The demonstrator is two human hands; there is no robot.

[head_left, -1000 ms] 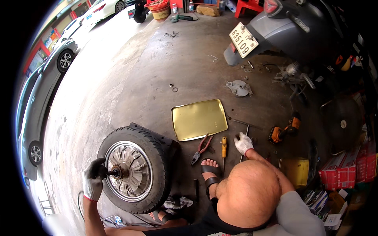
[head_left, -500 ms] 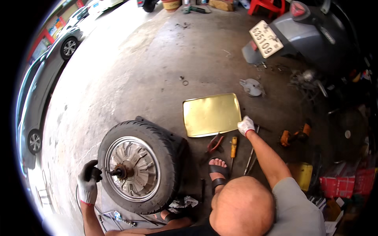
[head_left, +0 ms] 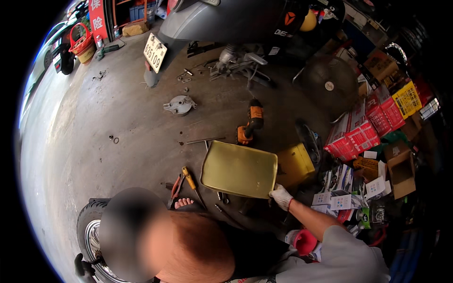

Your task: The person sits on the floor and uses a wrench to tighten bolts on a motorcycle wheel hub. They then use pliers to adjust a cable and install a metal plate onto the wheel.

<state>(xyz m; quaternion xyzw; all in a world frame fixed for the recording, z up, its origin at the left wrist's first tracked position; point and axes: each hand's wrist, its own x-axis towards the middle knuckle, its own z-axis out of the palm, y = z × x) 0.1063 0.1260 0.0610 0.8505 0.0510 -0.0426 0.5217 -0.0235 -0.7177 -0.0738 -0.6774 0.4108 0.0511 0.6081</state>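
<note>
While the right hand [head_left: 281, 196], in a white knitted glove with a red cuff edge, is closed on the near right corner of a gold rectangular metal tray [head_left: 239, 170], the left hand [head_left: 84, 266], in a dark-coated glove, is low at the picture's edge beside a black-tyred wheel with a silver metal rim [head_left: 85, 228]. Its fingers are near the wheel's middle, but I cannot tell whether they grip anything. A dark blurred patch and a bare knee [head_left: 203, 245] hide much of the wheel.

The tray lies well to the right of the wheel, its shallow inner face turned up; whether any edge rests on the concrete floor [head_left: 137, 108] is unclear. Its right side overlaps a yellow box-shaped container [head_left: 297, 164] in this view, and it covers part of a grey metal T-handled tool [head_left: 205, 140]. Just beyond its far edge stands an orange-and-black power drill [head_left: 250, 123].

Left of the tray, near the bare toes [head_left: 184, 203], lie a yellow-handled screwdriver [head_left: 188, 178] and red-handled pliers [head_left: 176, 187], side by side. Farther off on the floor are a round grey metal plate with a protruding arm [head_left: 180, 104] and a small metal ring [head_left: 116, 140]. A dark grey scooter [head_left: 226, 23] stands beyond them, and red-and-white cartons [head_left: 361, 134] are stacked at right.
</note>
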